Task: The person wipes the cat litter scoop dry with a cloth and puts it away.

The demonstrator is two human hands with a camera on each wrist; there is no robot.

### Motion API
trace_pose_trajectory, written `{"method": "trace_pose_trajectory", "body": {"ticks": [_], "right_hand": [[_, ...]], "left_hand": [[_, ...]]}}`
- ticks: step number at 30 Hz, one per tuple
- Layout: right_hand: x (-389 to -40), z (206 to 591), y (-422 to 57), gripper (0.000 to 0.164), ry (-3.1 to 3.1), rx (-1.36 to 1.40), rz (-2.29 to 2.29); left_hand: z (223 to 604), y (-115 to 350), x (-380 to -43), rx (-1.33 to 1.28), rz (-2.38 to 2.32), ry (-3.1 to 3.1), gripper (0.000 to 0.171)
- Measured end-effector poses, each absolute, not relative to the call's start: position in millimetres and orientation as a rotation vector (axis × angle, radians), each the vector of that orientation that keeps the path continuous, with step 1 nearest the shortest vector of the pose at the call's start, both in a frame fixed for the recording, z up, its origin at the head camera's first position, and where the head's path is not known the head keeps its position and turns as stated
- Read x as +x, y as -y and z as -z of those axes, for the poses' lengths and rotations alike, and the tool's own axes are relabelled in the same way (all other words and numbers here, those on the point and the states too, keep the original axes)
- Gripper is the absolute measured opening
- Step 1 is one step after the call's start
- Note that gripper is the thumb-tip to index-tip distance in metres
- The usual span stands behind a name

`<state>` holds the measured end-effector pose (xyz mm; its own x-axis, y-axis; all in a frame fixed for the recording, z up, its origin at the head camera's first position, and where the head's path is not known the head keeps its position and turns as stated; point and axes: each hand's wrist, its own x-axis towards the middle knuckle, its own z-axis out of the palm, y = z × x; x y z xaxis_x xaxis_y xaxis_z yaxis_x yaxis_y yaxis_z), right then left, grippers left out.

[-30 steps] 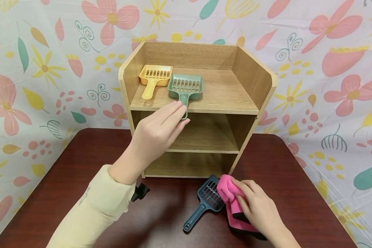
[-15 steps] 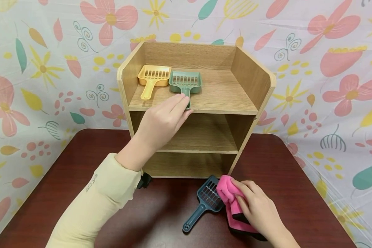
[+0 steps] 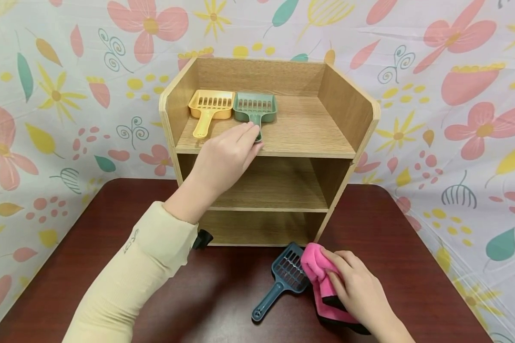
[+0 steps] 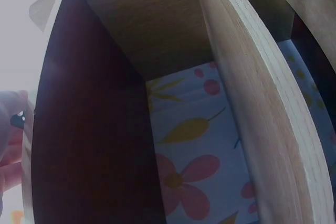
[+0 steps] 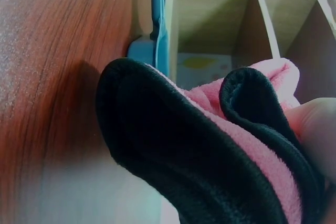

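Observation:
My left hand [image 3: 227, 155] holds the handle of a green litter scoop [image 3: 266, 116] on the wooden shelf's top board. A yellow litter scoop [image 3: 203, 125] lies just to its left, handle forward like the green one. In the left wrist view only some fingers [image 4: 10, 153] show at the left edge. Down on the table, my right hand [image 3: 360, 286] grips a bunched pink cloth [image 3: 314, 261] with black edging. The cloth meets the right side of a dark blue litter scoop [image 3: 268, 301], which lies with its handle towards me.
A small wooden shelf unit [image 3: 309, 143] with raised sides stands at the back of the dark red table [image 3: 223, 300]. Two open compartments lie below its top board. Behind hangs a flower-patterned sheet [image 3: 455, 119]. A black piece [image 3: 202, 239] sticks out at the left wrist.
My left hand has pushed the green scoop back on the top board, until it lies level beside the yellow one. The right hand and the blue scoop stay in place.

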<state>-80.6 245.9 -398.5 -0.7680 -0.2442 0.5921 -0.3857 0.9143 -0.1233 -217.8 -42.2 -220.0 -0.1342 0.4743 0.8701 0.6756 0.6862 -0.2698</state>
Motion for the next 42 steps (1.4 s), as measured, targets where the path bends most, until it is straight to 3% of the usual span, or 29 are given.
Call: {"method": "trace_pose_trajectory", "body": {"ticks": [11,19,35,42], "right_hand": [[-81.1,399.3,-247.1,0.05,2.491,0.443,-0.323],[-84.2,394.9,-249.1,0.051,2.493,0.449,-0.323],[-86.6,392.5,-254.4,0.05,2.522,0.416,-0.338],[-87.1,393.3,-256.3,0.049,2.519,0.411,-0.329]], "left_hand": [[227.8,51.9,-205.7,-0.918,0.364,1.756,0.042],[249.5,67.7,-188.8,-0.898,0.463,1.654,0.03],[352.1,70.8,-179.3,-1.012,0.772,1.96,0.023],[387.6,60.6,-173.5,-0.935,1.331,2.406,0.024]]}}
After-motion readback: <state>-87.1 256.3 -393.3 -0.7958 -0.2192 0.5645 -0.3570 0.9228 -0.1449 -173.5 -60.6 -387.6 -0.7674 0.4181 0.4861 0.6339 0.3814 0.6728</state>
